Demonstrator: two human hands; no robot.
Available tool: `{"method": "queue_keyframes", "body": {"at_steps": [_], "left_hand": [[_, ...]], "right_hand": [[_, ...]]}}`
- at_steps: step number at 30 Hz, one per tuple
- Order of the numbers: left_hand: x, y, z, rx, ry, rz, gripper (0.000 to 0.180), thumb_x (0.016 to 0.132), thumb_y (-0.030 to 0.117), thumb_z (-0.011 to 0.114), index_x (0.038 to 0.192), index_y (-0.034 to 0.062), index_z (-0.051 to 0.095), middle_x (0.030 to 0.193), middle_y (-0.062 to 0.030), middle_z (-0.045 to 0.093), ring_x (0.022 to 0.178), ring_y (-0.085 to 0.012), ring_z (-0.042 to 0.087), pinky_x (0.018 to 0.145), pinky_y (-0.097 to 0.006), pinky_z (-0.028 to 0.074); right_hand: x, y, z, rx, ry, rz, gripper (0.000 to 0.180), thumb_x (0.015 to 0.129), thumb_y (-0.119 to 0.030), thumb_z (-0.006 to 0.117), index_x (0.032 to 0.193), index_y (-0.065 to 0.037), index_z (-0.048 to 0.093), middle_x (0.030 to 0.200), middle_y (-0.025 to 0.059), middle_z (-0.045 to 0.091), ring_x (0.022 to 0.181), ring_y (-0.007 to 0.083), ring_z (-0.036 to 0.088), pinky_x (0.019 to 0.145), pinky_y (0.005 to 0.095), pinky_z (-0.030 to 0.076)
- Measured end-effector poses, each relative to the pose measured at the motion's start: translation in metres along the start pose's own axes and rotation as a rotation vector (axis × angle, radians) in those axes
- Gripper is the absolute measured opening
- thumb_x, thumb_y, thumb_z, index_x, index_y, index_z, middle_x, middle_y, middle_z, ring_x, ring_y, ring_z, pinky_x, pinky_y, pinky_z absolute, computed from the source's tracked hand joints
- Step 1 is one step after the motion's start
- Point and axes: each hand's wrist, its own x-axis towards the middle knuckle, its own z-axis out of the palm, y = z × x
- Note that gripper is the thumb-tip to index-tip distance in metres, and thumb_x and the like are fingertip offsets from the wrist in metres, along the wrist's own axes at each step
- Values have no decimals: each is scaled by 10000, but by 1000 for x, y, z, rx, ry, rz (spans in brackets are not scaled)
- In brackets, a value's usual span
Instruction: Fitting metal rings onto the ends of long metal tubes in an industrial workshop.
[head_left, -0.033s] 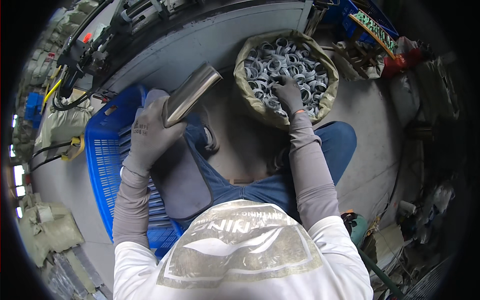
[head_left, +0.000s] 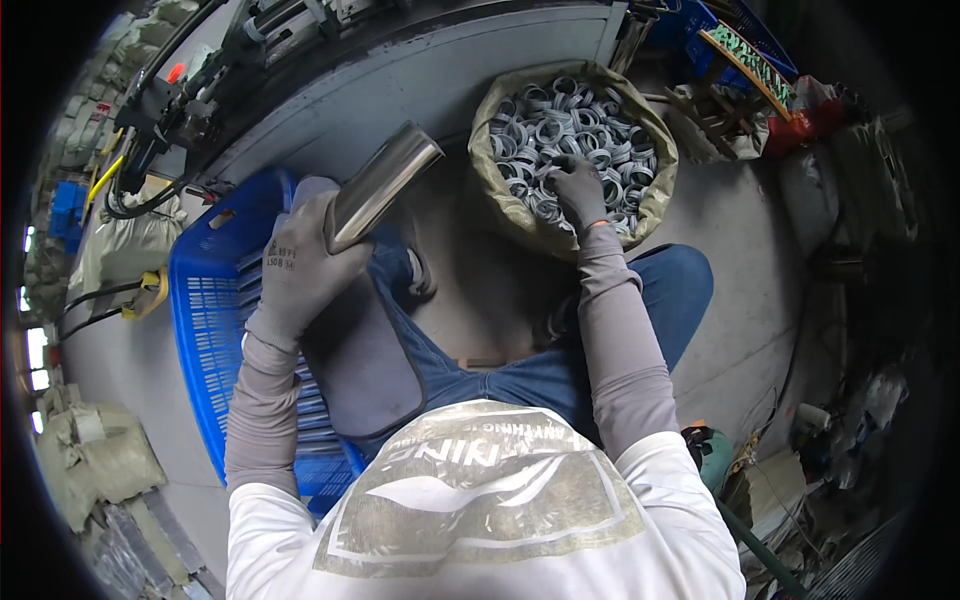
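A shiny metal tube (head_left: 384, 186) slants up and to the right from my left hand (head_left: 305, 265), whose gloved fingers are wrapped round its lower end. The tube is held above a dark grey pad (head_left: 362, 360) over my left leg. On the right, my gloved right hand (head_left: 578, 190) reaches into a fabric sack (head_left: 486, 178) full of grey rings (head_left: 553, 130). Its fingers are bent together against the rings near the sack's front side. Whatever lies between those fingertips is hidden.
To my left stands a blue plastic basket (head_left: 203, 330) with long tubes (head_left: 318, 425) in it. A grey machine (head_left: 400, 95) spans the far side. Another blue crate (head_left: 745, 40) is at the far right. Bags (head_left: 115, 450) lie at the left edge.
My right hand has shifted very slightly among the rings. My left hand and the metal tube stay nearly where they were.
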Motion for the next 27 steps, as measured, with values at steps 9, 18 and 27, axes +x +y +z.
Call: {"method": "queue_keyframes", "body": {"at_steps": [9,18,27], "left_hand": [[4,-4,0,-68,-77,-2,497,747,235,778,1180,36,639,943,-185,695,879,-372,693,804,-451,530],[4,-20,13,-94,-84,-23,536,751,248,782,1219,32,635,988,-187,700,924,-369,698,829,-452,536],[2,-27,8,-173,-77,18,550,741,231,780,1226,13,638,1036,-201,706,937,-371,704,836,-447,541]], "right_hand": [[-16,11,6,-467,-188,230,433,848,-305,624,1138,-8,749,1203,256,722,1175,376,687,1008,449,531],[-34,12,-7,-544,-470,61,405,854,-270,676,1234,-149,749,1337,163,678,1287,354,610,1108,421,466],[-20,2,-16,-412,-217,100,393,783,-340,758,1077,-79,754,1127,210,728,1115,364,683,947,440,532]]}}
